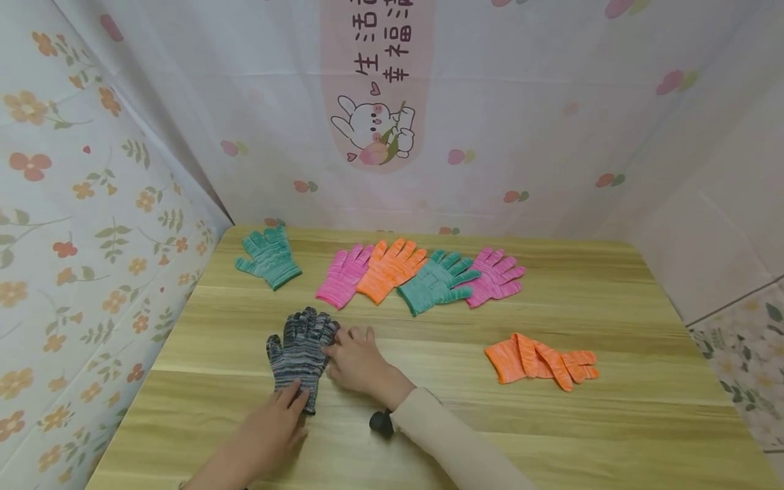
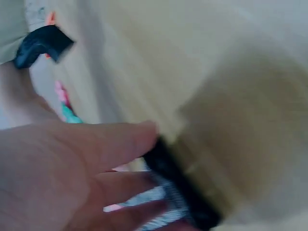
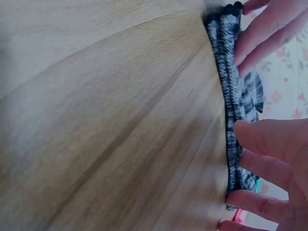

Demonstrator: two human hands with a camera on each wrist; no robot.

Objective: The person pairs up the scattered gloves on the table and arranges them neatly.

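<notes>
A black-and-grey knit glove [image 1: 300, 354] lies on the table with its fingers pointing away. In the right wrist view, the glove's edge [image 3: 228, 96] shows two knit layers, one over the other. My left hand [image 1: 272, 429] rests its fairly straight fingers on the cuff, and in the left wrist view the thumb lies by the dark cuff edge [image 2: 178, 183]. At the glove's right side, my right hand [image 1: 361, 361] touches the edge near the little finger with its fingers loosely bent.
Behind lie a teal glove [image 1: 269, 258] and an overlapping row: pink [image 1: 343, 275], orange [image 1: 388, 269], teal [image 1: 435, 282] and pink [image 1: 496, 275] gloves. A folded orange pair [image 1: 539, 361] lies to the right on the wooden table [image 1: 643, 422]. Printed curtains [image 1: 520, 122] stand behind.
</notes>
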